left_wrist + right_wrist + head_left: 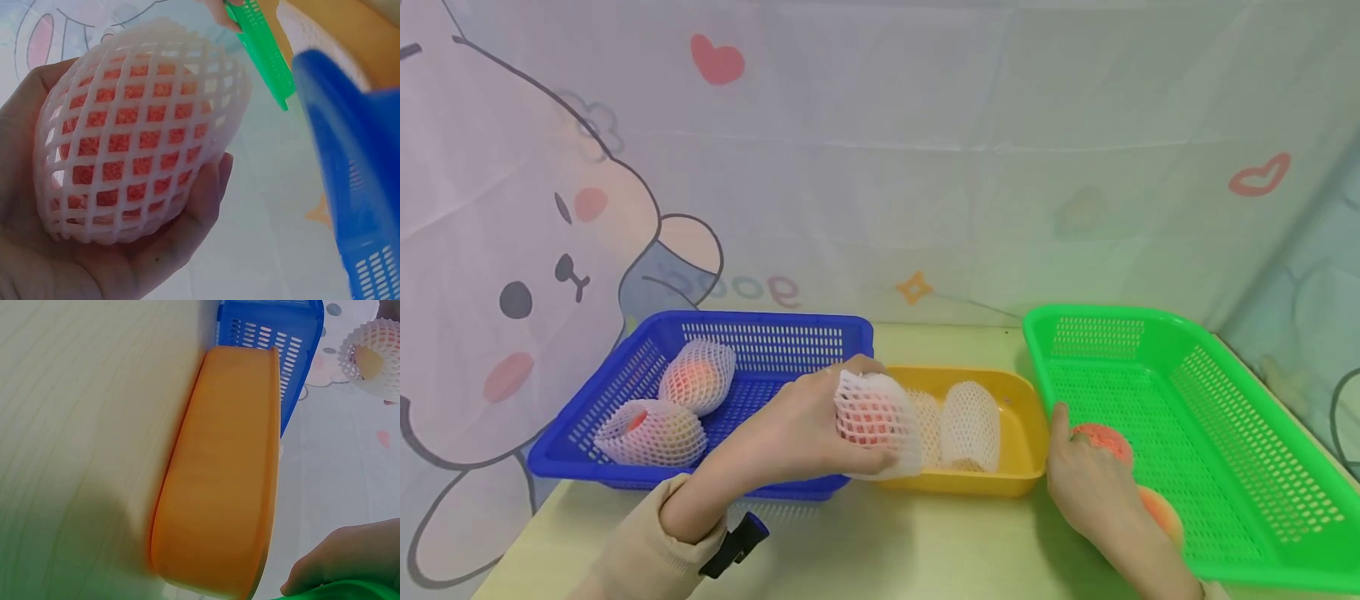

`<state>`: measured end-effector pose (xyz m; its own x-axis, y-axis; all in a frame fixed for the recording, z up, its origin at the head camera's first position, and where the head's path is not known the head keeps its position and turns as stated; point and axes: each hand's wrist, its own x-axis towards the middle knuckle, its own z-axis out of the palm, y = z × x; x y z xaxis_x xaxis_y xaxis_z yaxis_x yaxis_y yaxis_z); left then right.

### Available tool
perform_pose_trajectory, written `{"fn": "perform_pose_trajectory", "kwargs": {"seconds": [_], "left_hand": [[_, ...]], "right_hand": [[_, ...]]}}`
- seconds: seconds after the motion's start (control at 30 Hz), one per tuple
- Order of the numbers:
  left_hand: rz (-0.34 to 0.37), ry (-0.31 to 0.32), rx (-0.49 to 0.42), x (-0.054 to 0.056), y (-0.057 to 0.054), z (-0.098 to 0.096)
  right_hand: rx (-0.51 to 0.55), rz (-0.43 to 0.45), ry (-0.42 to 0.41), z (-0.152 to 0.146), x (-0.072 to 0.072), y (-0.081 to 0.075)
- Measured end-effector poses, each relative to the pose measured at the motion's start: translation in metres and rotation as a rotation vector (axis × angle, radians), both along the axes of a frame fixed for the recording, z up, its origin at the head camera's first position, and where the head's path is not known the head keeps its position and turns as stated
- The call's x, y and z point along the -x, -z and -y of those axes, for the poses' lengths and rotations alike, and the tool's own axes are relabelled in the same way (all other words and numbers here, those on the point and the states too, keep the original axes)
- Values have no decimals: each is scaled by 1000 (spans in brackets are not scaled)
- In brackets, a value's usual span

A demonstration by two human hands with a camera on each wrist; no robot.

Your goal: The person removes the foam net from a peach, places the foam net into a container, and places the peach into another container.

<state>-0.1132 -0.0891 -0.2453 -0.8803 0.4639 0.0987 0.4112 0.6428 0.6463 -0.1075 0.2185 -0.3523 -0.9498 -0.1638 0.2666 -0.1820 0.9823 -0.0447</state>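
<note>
My left hand (812,425) grips a peach in a white foam net (880,425), above the gap between the blue basket (700,477) and the yellow tray (925,483). In the left wrist view, red skin shows through the mesh of the netted peach (134,144), with fingers and palm cupped around it. My right hand (1086,483) is at the left rim of the green basket (1217,467), one digit along the rim. It overlaps a red peach (1108,440) inside; its other fingers are mostly hidden, and I cannot tell what they hold.
Two netted peaches (697,375) lie in the blue basket's left half. Loose foam nets (972,425) are in the yellow tray. A second bare peach (1163,512) sits in the green basket, beside my right wrist. Behind the table hangs a printed cloth (880,167).
</note>
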Motion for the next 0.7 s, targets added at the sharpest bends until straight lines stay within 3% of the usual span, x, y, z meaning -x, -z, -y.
{"fn": "perform_pose_trajectory", "kwargs": {"seconds": [0.4,0.7], "left_hand": [[30,-24,-66,-2,19,-7],[55,2,-133,3,36,-11]], "right_hand": [[-1,0,-1,1,1,-1],[8,48,13,0,2,-1]]}}
